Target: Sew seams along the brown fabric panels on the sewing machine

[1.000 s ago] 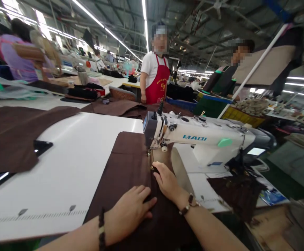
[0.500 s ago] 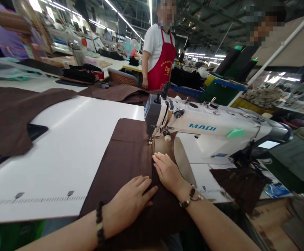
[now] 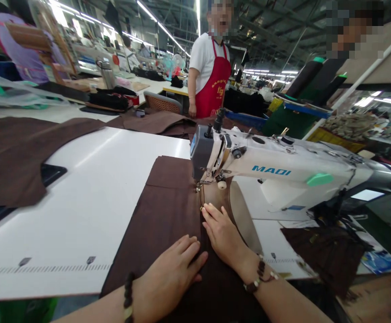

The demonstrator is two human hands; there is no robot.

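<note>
Dark brown fabric [image 3: 168, 197] lies flat on the white sewing table, its far part at the needle end of a white sewing machine [image 3: 265, 166]. My left hand [image 3: 175, 273] rests palm down on the near part of the fabric, fingers stretched out. Closer to the presser foot [image 3: 198, 186], my right hand [image 3: 224, 231] lies with extended fingers along a seam in the fabric. A small gold-coloured piece [image 3: 201, 208] shows at my right fingertips, too small to name. A tan curved piece [image 3: 215, 193] lies to the right of the seam, under the machine arm.
More brown fabric [image 3: 10, 157] covers the table's left side, over a black object [image 3: 52, 174]. Dark brown cloth [image 3: 326, 251] hangs at the right edge. A person in a red apron [image 3: 215, 83] stands behind the machine. Thread cones [image 3: 303, 78] stand at the back right.
The view has shifted a little, so the scene sits slightly lower and further right. The gold-coloured piece shows more clearly at my right fingertips. Both hands stay flat on the fabric.
</note>
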